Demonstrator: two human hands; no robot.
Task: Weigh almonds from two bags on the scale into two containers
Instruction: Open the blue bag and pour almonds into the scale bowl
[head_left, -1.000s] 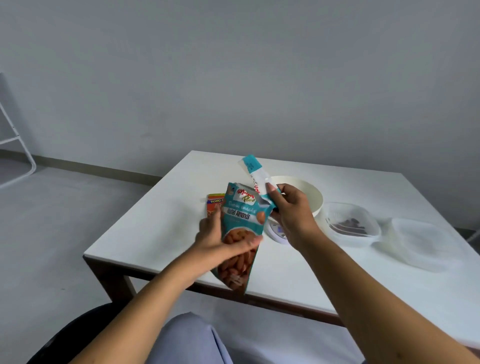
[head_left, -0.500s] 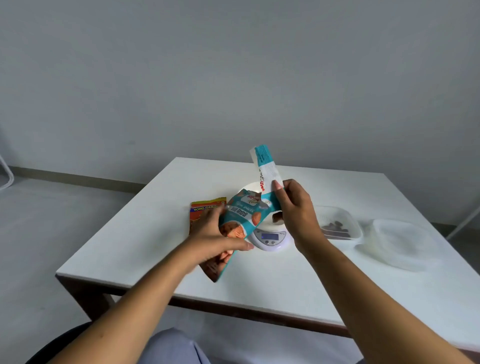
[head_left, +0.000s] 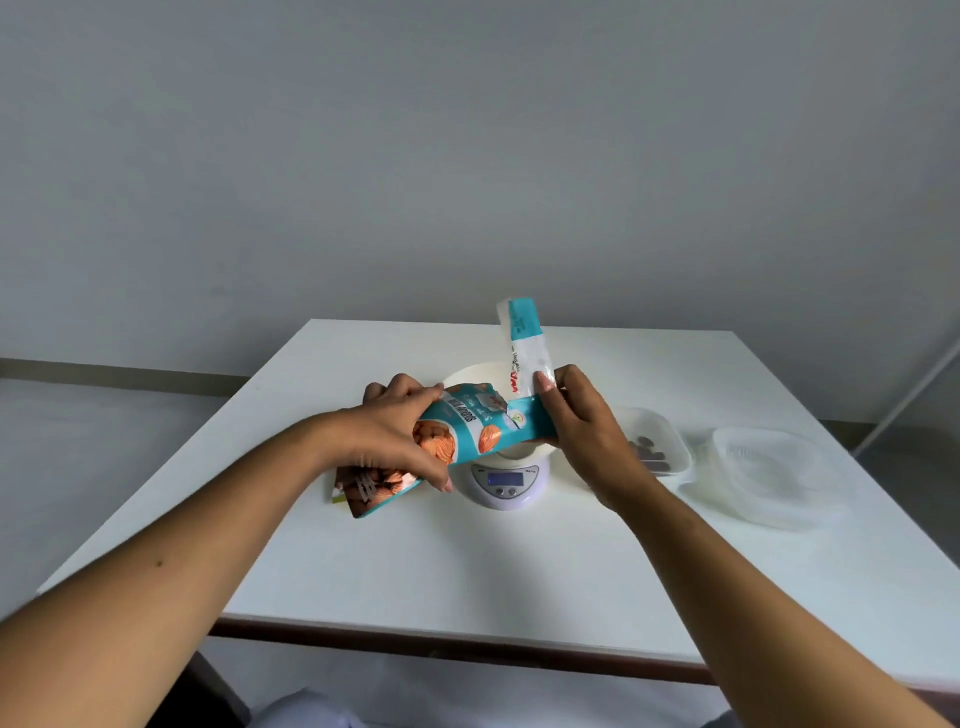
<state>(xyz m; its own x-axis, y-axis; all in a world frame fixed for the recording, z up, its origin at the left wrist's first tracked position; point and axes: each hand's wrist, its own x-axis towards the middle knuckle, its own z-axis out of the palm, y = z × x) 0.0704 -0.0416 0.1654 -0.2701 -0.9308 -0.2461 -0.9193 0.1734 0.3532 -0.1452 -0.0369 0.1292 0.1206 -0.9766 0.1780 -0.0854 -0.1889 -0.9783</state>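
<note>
- Lying flat on the bench (head_left: 322, 561) at the far left, a second bag (head_left: 338, 480) is mostly hidden under the held one; only its edge is showing, likely waiting its turn.
- The left hand (head_left: 387, 434) is wrapping its fingers (head_left: 415, 470) around the lower half of the teal almond bag (head_left: 457, 434), holding it clear of the bench and tipped on its side with the mouth pointing right, probably to bring the opening over the bowl.
- The white bowl (head_left: 467, 375) is sitting on the scale (head_left: 504, 480) directly behind and below the bag mouth, so whatever is poured is getting weighed.
- The torn top strip (head_left: 524, 343) is standing upright above the bag's right corner, attached there by one end, it seems.
- The right hand (head_left: 582, 426) is closing its fingers (head_left: 545, 387) on the bag's top end at the base of that strip, steadying the mouth; I am judging that tearing is nearly done and pouring comes next.
- A clear container (head_left: 670, 441) with some dark almonds (head_left: 647, 452) in it is resting just right of the scale.
- Another clear container (head_left: 769, 473) is sitting at the far right; its contents, if any, are impossible to tell.
</note>
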